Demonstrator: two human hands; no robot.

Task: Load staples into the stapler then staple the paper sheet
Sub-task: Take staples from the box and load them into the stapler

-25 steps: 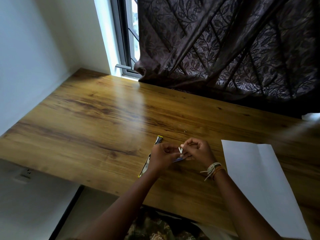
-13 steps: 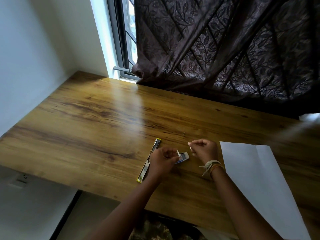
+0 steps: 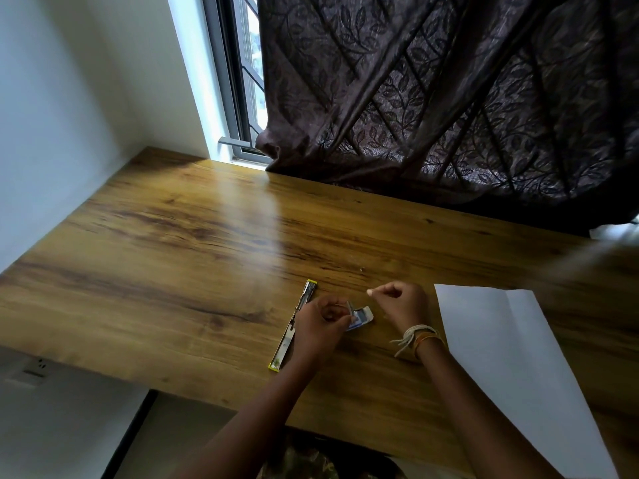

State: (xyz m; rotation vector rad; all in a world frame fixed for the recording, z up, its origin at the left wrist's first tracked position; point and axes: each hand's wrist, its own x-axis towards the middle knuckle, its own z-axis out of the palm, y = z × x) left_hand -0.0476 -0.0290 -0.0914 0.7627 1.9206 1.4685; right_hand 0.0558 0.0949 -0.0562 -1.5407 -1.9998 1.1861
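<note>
A: Where are the hands?

B: Both sit low over the wooden table (image 3: 173,257), near its front edge. The left hand (image 3: 320,323) has its fingers curled, pinching the small staple box (image 3: 359,318), whose white flap stands open at the box's 3 o'clock end. The right hand (image 3: 401,304) is just beside the box, at its 2 o'clock, apart from it.

A: What is the right hand doing?

B: Its fingers are curled in, thumb and forefinger tips pressed together around something pale and tiny. I cannot tell what it is; it is too small.

A: And the stapler?

B: The stapler (image 3: 294,326) lies flat on the table, opened out long and thin, yellow at both ends, running from 7 o'clock to 1 o'clock. The left hand covers its middle; whether it touches there, I cannot tell.

A: The paper?

B: The paper sheet (image 3: 511,368) lies at 3 o'clock from the right hand, white, with one crease running down it. It reaches past the table's front edge. A corded wristband (image 3: 415,335) circles the right wrist. A dark leaf-patterned curtain (image 3: 449,98) hangs at 12 o'clock.
</note>
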